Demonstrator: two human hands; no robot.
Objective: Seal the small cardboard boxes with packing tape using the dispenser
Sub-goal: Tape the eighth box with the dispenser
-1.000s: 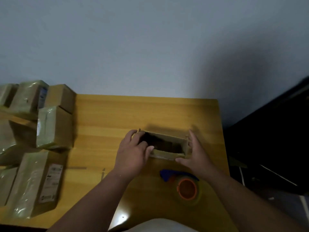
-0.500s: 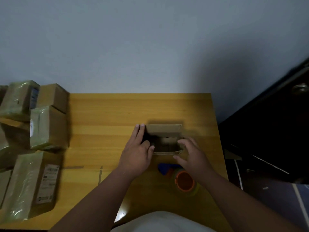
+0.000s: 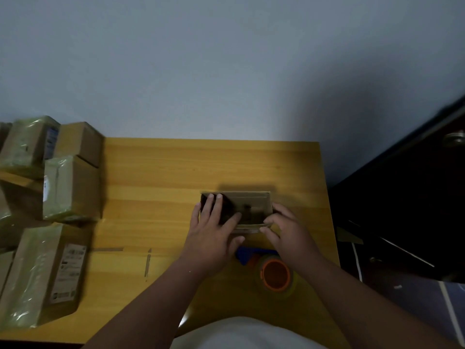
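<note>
Small cardboard box [image 3: 251, 205] mid-tabletop [image 3: 163, 172], flaps half-folded, untaped; left hand [image 3: 214, 227] flat, pressing a flap, right hand [image 3: 286, 227] pinching box's near edge; tape dispenser [image 3: 269, 268] idle just nearside.

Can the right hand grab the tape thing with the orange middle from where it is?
Probably yes. The tape dispenser lies on the table just below the right hand, with nothing between them. But that hand is busy folding a flap of the small cardboard box, so it must let go first.

The wooden table [image 3: 161, 172] (yellowish) bears an open box [image 3: 254, 201], tape dispenser [image 3: 273, 272], and wrapped parcels [image 3: 70, 187].
</note>
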